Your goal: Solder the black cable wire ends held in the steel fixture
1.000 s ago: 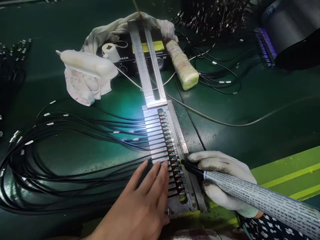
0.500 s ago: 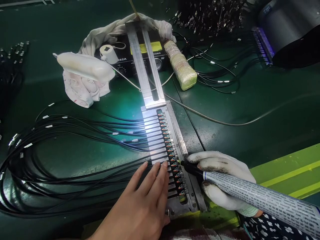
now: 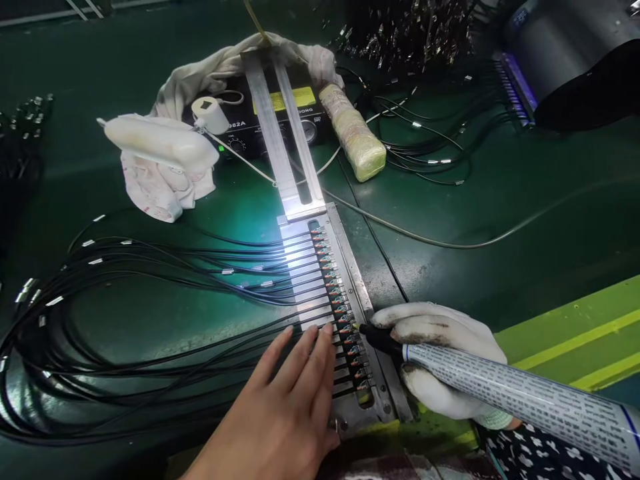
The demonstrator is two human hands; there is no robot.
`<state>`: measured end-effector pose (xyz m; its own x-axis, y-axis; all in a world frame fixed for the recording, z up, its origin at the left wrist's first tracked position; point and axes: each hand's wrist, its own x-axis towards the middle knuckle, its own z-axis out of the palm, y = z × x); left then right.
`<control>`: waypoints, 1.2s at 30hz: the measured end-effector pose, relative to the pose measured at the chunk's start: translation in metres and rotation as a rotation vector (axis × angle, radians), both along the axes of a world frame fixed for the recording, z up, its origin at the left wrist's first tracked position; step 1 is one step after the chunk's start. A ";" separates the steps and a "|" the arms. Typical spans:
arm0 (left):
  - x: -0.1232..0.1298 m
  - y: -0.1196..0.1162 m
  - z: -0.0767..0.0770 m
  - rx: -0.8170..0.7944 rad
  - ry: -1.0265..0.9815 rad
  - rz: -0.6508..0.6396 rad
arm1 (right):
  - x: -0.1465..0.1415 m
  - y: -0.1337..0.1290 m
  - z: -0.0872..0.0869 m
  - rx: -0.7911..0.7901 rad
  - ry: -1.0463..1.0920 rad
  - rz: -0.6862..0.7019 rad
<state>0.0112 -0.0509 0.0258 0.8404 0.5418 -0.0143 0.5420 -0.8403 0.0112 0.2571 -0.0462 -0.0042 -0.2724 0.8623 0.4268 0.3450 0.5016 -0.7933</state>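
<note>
A flat metal fixture (image 3: 354, 257) holds a row of small connectors (image 3: 327, 265) on the ends of black cables (image 3: 175, 360). My bare left hand (image 3: 295, 393) lies palm down over the cables and the fixture's lower left side, fingers stretched out, fingertips beside the connector row. In a soiled white glove, my right hand (image 3: 440, 333) is closed around a thick glue syringe (image 3: 480, 377) wrapped in printed text. Its black nozzle (image 3: 380, 339) points left, the tip at a connector in the lower half of the row; whether it touches cannot be told.
Behind the fixture stands a black dispenser box (image 3: 240, 130) with dials, a slotted metal bar (image 3: 273, 127) leaning on it. Near it are a white lamp-like piece (image 3: 160, 140), a cloth (image 3: 163, 190) and a wrapped yellowish block (image 3: 357, 137). A thin hose (image 3: 425, 233) crosses the table.
The view has shifted slightly, so the things at the back appear a little further left. Both hands and the syringe tip stay almost in place at the connector row.
</note>
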 end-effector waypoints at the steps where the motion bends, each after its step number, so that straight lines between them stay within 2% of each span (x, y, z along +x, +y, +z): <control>1: 0.000 0.000 0.000 0.000 -0.004 0.000 | 0.000 0.000 0.000 0.004 -0.003 0.000; 19: -0.003 -0.001 -0.007 0.042 -0.019 -0.019 | -0.002 0.002 0.002 -0.030 -0.019 -0.025; 25: -0.003 0.000 -0.007 0.005 -0.006 -0.015 | -0.003 0.003 0.002 -0.037 -0.012 -0.038; 36: -0.001 -0.001 0.002 0.010 0.022 0.005 | -0.004 0.002 0.003 -0.045 -0.019 -0.045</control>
